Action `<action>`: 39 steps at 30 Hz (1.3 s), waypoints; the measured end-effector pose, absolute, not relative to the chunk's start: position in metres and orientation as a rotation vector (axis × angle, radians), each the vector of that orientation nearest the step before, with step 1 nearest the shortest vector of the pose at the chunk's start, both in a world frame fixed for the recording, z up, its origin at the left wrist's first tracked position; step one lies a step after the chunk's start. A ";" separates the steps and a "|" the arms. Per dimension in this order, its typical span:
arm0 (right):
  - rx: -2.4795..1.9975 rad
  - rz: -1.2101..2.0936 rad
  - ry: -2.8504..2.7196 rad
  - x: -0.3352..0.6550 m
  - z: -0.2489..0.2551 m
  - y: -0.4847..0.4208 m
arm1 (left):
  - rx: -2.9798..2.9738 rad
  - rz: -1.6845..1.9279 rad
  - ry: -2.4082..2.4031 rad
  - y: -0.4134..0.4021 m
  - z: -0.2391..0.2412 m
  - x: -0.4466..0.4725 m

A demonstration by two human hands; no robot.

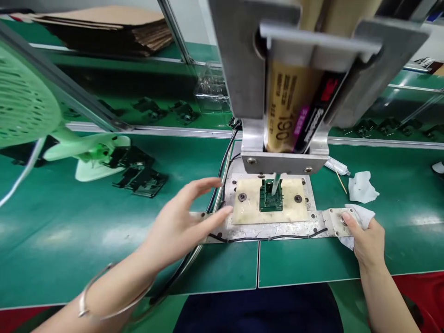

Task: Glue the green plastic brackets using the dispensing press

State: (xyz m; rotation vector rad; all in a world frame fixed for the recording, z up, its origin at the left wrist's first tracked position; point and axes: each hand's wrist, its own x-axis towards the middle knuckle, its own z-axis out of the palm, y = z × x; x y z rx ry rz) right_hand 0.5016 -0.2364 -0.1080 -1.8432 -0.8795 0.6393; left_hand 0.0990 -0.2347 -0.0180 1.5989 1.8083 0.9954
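My left hand (180, 222) is open, thumb and fingers apart, by the left end of a metal fixture plate (239, 233); it appears to hold nothing. My right hand (368, 238) grips the push-button block (333, 222) at the plate's right end, its thumb on the round button. A crumpled white tissue (364, 215) is caught between the block and those fingers. On the plate lies a cream-coloured jig (246, 213) with a small green circuit board (271, 203) in its middle. A glue cartridge (294, 106) hangs above in a metal holder (284, 162), its nozzle (276, 184) pointing down at the board.
Left stand a green fan (27, 99) and black assemblies (140, 178). Black cables (217, 185) run beside the plate. Right lie a white tube (338, 165), a thin stick (340, 181) and another tissue (363, 187). Cardboard sheets (104, 21) and clear trays (212, 88) are behind.
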 end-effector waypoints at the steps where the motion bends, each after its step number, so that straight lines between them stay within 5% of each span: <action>1: -1.848 0.646 -0.879 0.500 -0.106 -0.236 | 1.596 0.939 1.708 -0.225 -0.013 0.110; 17: -1.814 0.621 -0.963 0.494 -0.104 -0.232 | 1.019 0.596 1.214 -0.198 0.003 0.150; 22: -1.592 0.323 -1.202 0.487 -0.082 -0.249 | 0.616 0.310 0.982 -0.234 0.006 0.145; 27: -0.721 0.879 -1.898 0.435 -0.017 -0.287 | 0.669 0.099 0.612 -0.252 -0.004 0.151; 39: -0.594 0.949 -2.141 0.390 -0.011 -0.301 | 0.849 0.158 0.655 -0.279 -0.015 0.167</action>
